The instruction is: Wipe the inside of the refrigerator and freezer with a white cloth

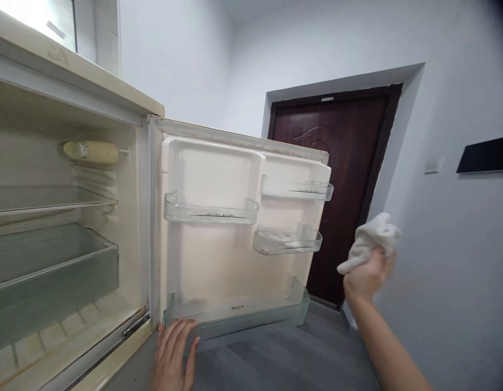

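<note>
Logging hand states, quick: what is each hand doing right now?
Left hand: open, fingers flat against the bottom door bin.
Right hand: closed, holding a white cloth.

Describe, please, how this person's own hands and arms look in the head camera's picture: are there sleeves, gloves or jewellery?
Both hands are bare, with no gloves. The left hand shows no ring, and only its fingers and back are in frame. The right hand is blurred; its forearm is uncovered down to the frame's edge, with no sleeve, watch or bracelet visible.

A dark brown door point(341, 179) stands shut beyond; a wall switch point(433, 164) sits beside it
</note>
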`<state>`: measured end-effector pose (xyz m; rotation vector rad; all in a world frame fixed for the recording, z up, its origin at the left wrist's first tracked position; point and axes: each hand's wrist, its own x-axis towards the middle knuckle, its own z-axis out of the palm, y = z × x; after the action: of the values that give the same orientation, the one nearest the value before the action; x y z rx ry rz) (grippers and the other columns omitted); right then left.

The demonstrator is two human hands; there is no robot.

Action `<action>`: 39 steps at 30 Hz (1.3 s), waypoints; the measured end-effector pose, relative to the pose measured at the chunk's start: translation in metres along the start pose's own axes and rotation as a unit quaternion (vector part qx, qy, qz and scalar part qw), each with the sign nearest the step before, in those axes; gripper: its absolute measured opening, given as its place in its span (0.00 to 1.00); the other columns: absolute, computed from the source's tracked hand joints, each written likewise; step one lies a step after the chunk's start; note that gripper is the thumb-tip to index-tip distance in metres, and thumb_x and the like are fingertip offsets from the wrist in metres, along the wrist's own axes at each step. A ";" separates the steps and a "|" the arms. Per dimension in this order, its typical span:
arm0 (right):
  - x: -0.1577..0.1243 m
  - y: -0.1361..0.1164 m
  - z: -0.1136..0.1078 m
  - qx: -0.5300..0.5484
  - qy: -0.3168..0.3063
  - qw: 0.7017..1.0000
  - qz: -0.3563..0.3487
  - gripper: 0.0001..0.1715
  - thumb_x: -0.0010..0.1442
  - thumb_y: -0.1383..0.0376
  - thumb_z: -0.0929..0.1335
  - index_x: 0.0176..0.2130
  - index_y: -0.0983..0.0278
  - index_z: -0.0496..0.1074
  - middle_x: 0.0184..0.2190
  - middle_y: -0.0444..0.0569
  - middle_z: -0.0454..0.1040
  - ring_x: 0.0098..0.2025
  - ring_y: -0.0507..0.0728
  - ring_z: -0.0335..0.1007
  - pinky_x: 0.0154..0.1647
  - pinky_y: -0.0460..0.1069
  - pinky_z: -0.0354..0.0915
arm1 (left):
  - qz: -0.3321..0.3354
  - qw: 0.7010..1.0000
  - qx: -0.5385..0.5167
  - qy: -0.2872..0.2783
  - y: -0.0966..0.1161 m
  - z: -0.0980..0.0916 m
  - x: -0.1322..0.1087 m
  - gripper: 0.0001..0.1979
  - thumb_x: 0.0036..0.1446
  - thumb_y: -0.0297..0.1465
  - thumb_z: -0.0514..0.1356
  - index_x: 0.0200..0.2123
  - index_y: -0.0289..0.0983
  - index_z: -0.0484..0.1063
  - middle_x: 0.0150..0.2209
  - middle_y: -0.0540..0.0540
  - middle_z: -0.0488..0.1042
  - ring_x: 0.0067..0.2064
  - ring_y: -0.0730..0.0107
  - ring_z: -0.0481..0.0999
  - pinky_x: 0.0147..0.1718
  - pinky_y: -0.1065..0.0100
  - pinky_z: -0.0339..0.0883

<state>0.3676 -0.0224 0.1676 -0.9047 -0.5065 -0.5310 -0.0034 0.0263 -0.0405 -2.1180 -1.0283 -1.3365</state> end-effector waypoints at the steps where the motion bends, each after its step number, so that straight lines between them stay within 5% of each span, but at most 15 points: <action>1: -0.012 0.004 0.007 -0.009 -0.041 0.999 0.008 0.27 0.61 0.56 0.59 0.55 0.66 0.66 0.52 0.53 0.69 0.55 0.62 0.63 0.58 0.61 0.55 | 0.003 1.000 0.003 0.002 0.000 -0.001 0.001 0.13 0.59 0.30 0.53 0.47 0.35 0.66 0.43 0.42 0.73 0.51 0.59 0.67 0.60 0.57 0.43; 5: -0.057 0.010 0.036 0.000 -0.150 0.988 0.030 0.30 0.63 0.55 0.57 0.60 0.65 0.61 0.60 0.53 0.61 0.61 0.60 0.55 0.62 0.60 0.50 | 0.018 1.000 0.011 0.015 -0.001 -0.002 0.004 0.13 0.59 0.29 0.53 0.47 0.34 0.66 0.42 0.41 0.74 0.51 0.59 0.67 0.60 0.57 0.43; 12: -0.108 -0.016 0.051 -0.012 -0.140 0.990 -0.023 0.28 0.65 0.60 0.55 0.62 0.63 0.57 0.66 0.49 0.48 0.69 0.59 0.32 0.67 0.62 0.35 | 0.002 0.999 0.034 -0.007 -0.008 0.010 -0.007 0.16 0.58 0.30 0.55 0.50 0.37 0.64 0.46 0.42 0.73 0.54 0.59 0.66 0.61 0.56 0.43; 20: -0.180 -0.037 0.059 0.015 -0.342 0.928 -0.149 0.31 0.64 0.67 0.55 0.64 0.51 0.51 0.66 0.43 0.46 0.69 0.61 0.27 0.64 0.70 0.31 | 0.015 0.998 0.059 -0.005 -0.016 0.025 -0.011 0.19 0.57 0.32 0.55 0.52 0.40 0.63 0.47 0.43 0.75 0.52 0.56 0.70 0.52 0.53 0.57; 26: -0.169 0.003 0.057 -0.094 -0.418 0.831 -0.355 0.37 0.59 0.69 0.61 0.64 0.50 0.51 0.59 0.43 0.63 0.67 0.62 0.43 0.66 0.63 0.34 | 0.035 0.998 0.053 0.002 -0.013 0.021 -0.005 0.18 0.57 0.30 0.55 0.52 0.40 0.63 0.46 0.44 0.75 0.50 0.56 0.71 0.53 0.52 0.56; 29: -0.150 0.024 0.051 -0.111 -0.385 0.832 -0.385 0.36 0.59 0.67 0.61 0.63 0.49 0.53 0.57 0.43 0.66 0.66 0.62 0.46 0.66 0.63 0.36 | -0.010 0.999 0.039 -0.005 -0.007 0.019 -0.005 0.17 0.59 0.29 0.53 0.52 0.39 0.62 0.47 0.43 0.74 0.53 0.56 0.68 0.54 0.52 0.54; 33: -0.122 0.036 0.049 -0.066 -0.295 0.915 -0.268 0.32 0.63 0.64 0.58 0.65 0.54 0.50 0.65 0.47 0.51 0.68 0.61 0.38 0.65 0.66 0.36 | 0.005 0.999 0.038 -0.010 -0.008 0.020 -0.006 0.18 0.58 0.29 0.54 0.52 0.38 0.62 0.47 0.41 0.73 0.53 0.55 0.67 0.56 0.50 0.50; 36: -0.100 0.044 0.056 -0.012 -0.202 0.976 -0.080 0.32 0.65 0.59 0.55 0.65 0.61 0.48 0.67 0.49 0.43 0.69 0.59 0.32 0.66 0.63 0.35 | 0.036 0.998 0.046 -0.002 -0.010 0.021 -0.004 0.18 0.57 0.28 0.55 0.52 0.36 0.62 0.46 0.40 0.73 0.51 0.54 0.68 0.55 0.51 0.51; 39: -0.086 0.058 0.065 0.052 -0.125 0.978 0.156 0.37 0.63 0.51 0.53 0.65 0.64 0.46 0.65 0.55 0.49 0.65 0.58 0.48 0.64 0.61 0.48 | 0.015 0.999 0.036 0.003 -0.005 0.019 0.000 0.16 0.58 0.29 0.54 0.50 0.37 0.64 0.45 0.41 0.74 0.50 0.56 0.70 0.55 0.52 0.51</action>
<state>0.3261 0.0800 0.1142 -0.9343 -0.6004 -0.1030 0.0038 0.0430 -0.0490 -2.0676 -1.0224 -1.2729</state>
